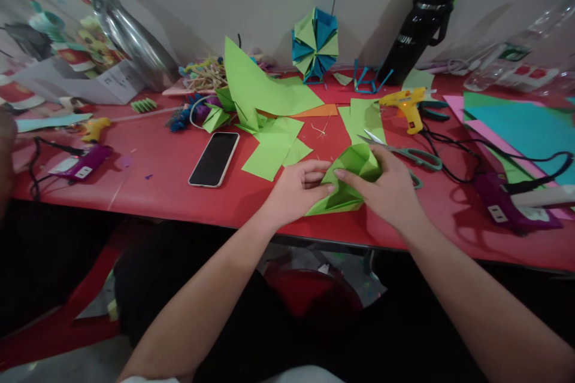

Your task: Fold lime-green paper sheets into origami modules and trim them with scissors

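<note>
Between my hands is a folded green paper piece, creased into an open, pocket-like form near the table's front edge. My left hand pinches its left side, fingers curled. On the right side my right hand grips it, thumb on the near face and fingers hidden behind. Scissors with grey-green handles lie just beyond my right hand, partly covered by it. Cut green paper pieces lie past my left hand, beside a large curled green sheet.
A phone lies left of my hands. A yellow glue gun, purple power strip and cables are at right, by coloured sheets. Behind stand a blue-green paper wheel, black bottle and metal flask. Another person's arm shows far left.
</note>
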{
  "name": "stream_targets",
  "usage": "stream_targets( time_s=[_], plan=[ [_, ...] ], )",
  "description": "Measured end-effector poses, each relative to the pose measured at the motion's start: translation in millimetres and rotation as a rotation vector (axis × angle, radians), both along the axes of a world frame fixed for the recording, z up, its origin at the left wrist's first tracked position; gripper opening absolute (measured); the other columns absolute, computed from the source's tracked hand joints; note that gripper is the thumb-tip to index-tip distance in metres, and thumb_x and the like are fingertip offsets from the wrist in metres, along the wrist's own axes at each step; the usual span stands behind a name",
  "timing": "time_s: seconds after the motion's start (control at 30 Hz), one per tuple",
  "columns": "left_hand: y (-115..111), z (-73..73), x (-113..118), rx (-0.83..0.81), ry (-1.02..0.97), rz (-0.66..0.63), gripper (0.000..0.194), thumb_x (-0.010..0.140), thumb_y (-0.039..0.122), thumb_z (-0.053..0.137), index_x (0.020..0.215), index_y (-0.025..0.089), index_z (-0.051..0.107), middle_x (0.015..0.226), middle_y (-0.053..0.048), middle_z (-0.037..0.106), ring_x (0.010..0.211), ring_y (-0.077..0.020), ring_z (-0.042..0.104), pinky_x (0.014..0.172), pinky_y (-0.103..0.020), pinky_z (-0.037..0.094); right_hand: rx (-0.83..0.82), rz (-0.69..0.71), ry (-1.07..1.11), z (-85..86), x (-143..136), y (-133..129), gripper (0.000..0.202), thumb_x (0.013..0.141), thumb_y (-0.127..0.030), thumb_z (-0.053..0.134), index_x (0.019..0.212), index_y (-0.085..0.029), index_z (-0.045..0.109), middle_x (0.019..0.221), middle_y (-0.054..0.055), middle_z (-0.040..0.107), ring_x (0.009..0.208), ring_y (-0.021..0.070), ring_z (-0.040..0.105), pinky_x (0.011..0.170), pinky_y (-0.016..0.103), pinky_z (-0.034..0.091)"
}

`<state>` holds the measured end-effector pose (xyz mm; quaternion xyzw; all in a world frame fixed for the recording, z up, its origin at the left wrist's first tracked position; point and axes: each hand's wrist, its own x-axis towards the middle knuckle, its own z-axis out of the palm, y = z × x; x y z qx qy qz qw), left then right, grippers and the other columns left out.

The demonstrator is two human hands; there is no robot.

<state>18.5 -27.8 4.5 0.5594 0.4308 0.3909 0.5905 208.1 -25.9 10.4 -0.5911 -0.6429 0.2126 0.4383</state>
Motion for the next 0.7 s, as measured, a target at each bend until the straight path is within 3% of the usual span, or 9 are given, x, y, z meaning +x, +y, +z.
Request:
stream_targets(
  time_s=[0.2,0.7],
  plan=[
    [1.4,0.0,6.9,0.063,-0.004,0.118,0.024,0.08,0.022,0.079,0.1,0.015,0.07,0.1,-0.009,0.079,0.099,-0.0258,0.076,0.091,-0.039,0.06,0.022,0.017,-0.019,-5.5,0.4,-0.1,0.045,0.075,-0.046,0.082,0.11,-0.023,0.066,0.109,0.009,0.072,0.101,0.0319,0.067,0.09,0.052,0.052],
    [0.7,-0.2,3.3,0.157,0.054,0.079,0.023,0.088,0.018,0.067,0.111,0.015,0.069,0.119,-0.011,0.077,0.11,-0.0269,0.074,0.096,-0.04,0.06,-0.036,0.004,0.005,3.1,-3.6,-4.2,0.05,0.076,-0.052,0.079,0.114,-0.022,0.066,0.108,0.01,0.074,0.095,0.0311,0.069,0.088,0.051,0.055]
  ],
)
